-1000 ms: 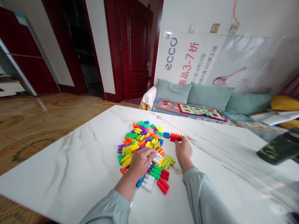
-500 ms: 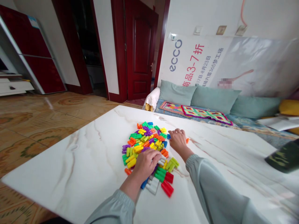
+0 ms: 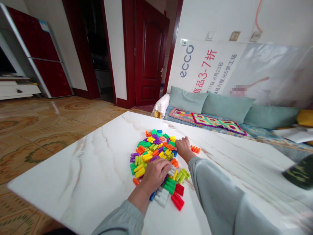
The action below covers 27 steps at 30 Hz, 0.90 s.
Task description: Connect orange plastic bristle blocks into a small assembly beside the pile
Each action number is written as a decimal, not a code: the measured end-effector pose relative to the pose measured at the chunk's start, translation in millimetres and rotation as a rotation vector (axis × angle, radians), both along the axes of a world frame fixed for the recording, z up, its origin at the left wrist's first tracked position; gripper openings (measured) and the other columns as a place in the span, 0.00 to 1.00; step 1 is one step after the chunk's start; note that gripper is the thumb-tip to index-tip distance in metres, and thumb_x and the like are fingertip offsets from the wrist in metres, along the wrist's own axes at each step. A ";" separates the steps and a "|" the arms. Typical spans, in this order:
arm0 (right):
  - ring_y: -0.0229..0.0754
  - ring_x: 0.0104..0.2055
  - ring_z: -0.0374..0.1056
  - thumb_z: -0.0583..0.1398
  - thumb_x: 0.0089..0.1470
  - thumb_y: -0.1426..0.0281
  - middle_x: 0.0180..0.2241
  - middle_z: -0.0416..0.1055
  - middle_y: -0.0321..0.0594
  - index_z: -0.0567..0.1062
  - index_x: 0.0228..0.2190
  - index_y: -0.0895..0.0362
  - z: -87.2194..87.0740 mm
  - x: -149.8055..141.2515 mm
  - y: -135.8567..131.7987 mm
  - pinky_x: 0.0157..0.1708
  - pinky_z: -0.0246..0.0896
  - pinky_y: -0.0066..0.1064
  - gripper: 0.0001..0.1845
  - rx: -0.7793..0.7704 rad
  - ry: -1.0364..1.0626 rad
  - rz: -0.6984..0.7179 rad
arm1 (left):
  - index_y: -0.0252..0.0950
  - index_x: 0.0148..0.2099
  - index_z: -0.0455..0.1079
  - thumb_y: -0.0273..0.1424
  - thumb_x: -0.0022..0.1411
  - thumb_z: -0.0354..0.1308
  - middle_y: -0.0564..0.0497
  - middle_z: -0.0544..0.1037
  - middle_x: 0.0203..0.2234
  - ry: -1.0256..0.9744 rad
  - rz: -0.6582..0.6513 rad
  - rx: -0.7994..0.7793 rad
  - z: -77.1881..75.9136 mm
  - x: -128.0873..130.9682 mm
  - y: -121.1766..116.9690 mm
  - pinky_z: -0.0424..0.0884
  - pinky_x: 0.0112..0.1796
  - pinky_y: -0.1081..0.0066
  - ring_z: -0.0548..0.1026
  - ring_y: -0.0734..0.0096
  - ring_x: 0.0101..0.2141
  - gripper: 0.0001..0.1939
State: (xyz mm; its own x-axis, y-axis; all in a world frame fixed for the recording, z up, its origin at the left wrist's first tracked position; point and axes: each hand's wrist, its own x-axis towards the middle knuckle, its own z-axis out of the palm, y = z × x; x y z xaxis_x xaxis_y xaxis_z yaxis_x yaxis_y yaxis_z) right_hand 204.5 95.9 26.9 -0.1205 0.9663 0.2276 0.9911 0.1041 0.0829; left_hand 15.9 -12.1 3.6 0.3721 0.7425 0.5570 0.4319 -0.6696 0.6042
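Note:
A heap of bright plastic toy blocks with rounded pegs (image 3: pixel 155 148) lies on the white marbled table (image 3: pixel 102 176). My left hand (image 3: pixel 156 173) rests at the near side of the heap, thumb and fingers closed on a grey block (image 3: pixel 172 171). At the heap's right edge is my right hand (image 3: pixel 183 147), its fingers curled down; whatever they hold is hidden. Just right of it lies a row of orange blocks (image 3: pixel 195 149). Nearer to me are green blocks (image 3: pixel 170 185), red blocks (image 3: pixel 177 200) and another grey block (image 3: pixel 161 196).
A dark camouflage-patterned object (image 3: pixel 299 173) stands at the table's right. Behind the table is a sofa with pale green cushions (image 3: pixel 227 107) and a patterned crochet cover (image 3: pixel 217 123). A red door (image 3: pixel 152 58) and a red fridge (image 3: pixel 36 52) stand farther back.
My right hand has moved slightly left against the heap, uncovering the orange row. The blue block at its fingertips is no longer seen there. My left hand keeps its place on the heap.

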 end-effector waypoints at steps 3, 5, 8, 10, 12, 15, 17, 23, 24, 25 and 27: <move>0.50 0.42 0.67 0.54 0.54 0.80 0.33 0.76 0.50 0.78 0.35 0.60 9.6 -1.0 -5.8 0.49 0.50 0.40 0.13 0.056 0.050 0.011 | 0.38 0.40 0.76 0.35 0.70 0.48 0.48 0.80 0.34 -0.002 0.007 0.008 -0.8 -0.1 0.7 0.71 0.40 0.69 0.77 0.67 0.37 0.15; 0.49 0.45 0.65 0.53 0.59 0.76 0.39 0.75 0.50 0.77 0.41 0.59 18.7 -1.2 -15.8 0.48 0.50 0.39 0.14 0.155 0.122 0.013 | 0.38 0.39 0.76 0.35 0.70 0.48 0.48 0.80 0.34 0.001 0.016 0.020 -1.5 0.1 1.3 0.71 0.41 0.69 0.77 0.67 0.37 0.15; 0.47 0.48 0.64 0.51 0.62 0.66 0.43 0.72 0.47 0.77 0.42 0.56 26.1 3.2 -41.2 0.47 0.53 0.36 0.16 0.500 0.427 0.011 | 0.38 0.39 0.76 0.35 0.70 0.48 0.48 0.80 0.33 0.009 0.016 0.027 -1.5 0.5 1.6 0.71 0.40 0.69 0.77 0.67 0.37 0.15; 0.44 0.42 0.65 0.53 0.61 0.61 0.40 0.71 0.45 0.78 0.41 0.56 20.9 11.8 -61.2 0.43 0.57 0.33 0.17 0.717 0.676 -0.030 | 0.37 0.38 0.75 0.35 0.70 0.49 0.48 0.80 0.33 0.015 0.013 0.029 -1.1 0.5 1.5 0.71 0.40 0.69 0.77 0.67 0.36 0.15; 0.41 0.34 0.64 0.55 0.58 0.59 0.35 0.71 0.43 0.77 0.42 0.58 6.7 25.1 -78.6 0.37 0.59 0.31 0.19 0.814 0.863 -0.130 | 0.37 0.39 0.75 0.35 0.70 0.49 0.48 0.80 0.33 0.020 0.011 0.030 -1.0 0.2 1.6 0.72 0.39 0.69 0.78 0.67 0.36 0.15; 0.40 0.30 0.63 0.57 0.54 0.59 0.32 0.72 0.42 0.75 0.44 0.61 -22.3 49.0 -93.2 0.32 0.58 0.30 0.22 0.797 1.020 -0.342 | 0.37 0.40 0.75 0.34 0.70 0.49 0.48 0.80 0.33 0.023 0.010 0.039 -2.4 -0.6 2.7 0.72 0.39 0.69 0.78 0.66 0.37 0.14; 0.41 0.30 0.65 0.56 0.53 0.62 0.33 0.74 0.43 0.77 0.43 0.60 -38.3 62.7 -95.0 0.33 0.58 0.30 0.21 0.638 1.008 -0.425 | 0.37 0.40 0.75 0.34 0.69 0.49 0.48 0.80 0.33 0.020 0.008 0.053 -4.1 -1.1 4.0 0.73 0.40 0.69 0.78 0.66 0.37 0.13; 0.48 0.42 0.70 0.51 0.52 0.69 0.43 0.75 0.49 0.78 0.45 0.61 -51.6 76.4 -87.7 0.41 0.59 0.34 0.23 0.322 0.777 -0.468 | 0.37 0.41 0.75 0.33 0.69 0.49 0.47 0.81 0.35 0.014 -0.001 0.081 -7.3 -2.1 6.3 0.73 0.40 0.69 0.78 0.67 0.37 0.13; 0.48 0.42 0.70 0.51 0.52 0.70 0.44 0.75 0.48 0.78 0.45 0.60 -51.3 75.6 -87.4 0.42 0.59 0.33 0.23 0.322 0.769 -0.471 | 0.37 0.41 0.75 0.33 0.69 0.49 0.48 0.81 0.35 0.020 0.000 0.085 -7.3 -2.2 6.3 0.73 0.40 0.69 0.78 0.67 0.37 0.13; 0.47 0.43 0.70 0.51 0.53 0.70 0.45 0.75 0.48 0.77 0.46 0.59 -50.9 74.7 -87.5 0.42 0.59 0.33 0.22 0.320 0.771 -0.480 | 0.37 0.40 0.75 0.33 0.69 0.49 0.48 0.81 0.35 0.024 0.001 0.089 -7.1 -2.2 6.2 0.73 0.40 0.69 0.78 0.67 0.37 0.13; 0.46 0.42 0.71 0.52 0.53 0.71 0.45 0.75 0.46 0.76 0.47 0.58 -50.1 73.0 -88.2 0.41 0.59 0.32 0.22 0.310 0.791 -0.524 | 0.37 0.40 0.75 0.33 0.69 0.49 0.48 0.81 0.34 0.033 0.000 0.092 -6.6 -2.2 6.0 0.73 0.40 0.69 0.78 0.67 0.37 0.13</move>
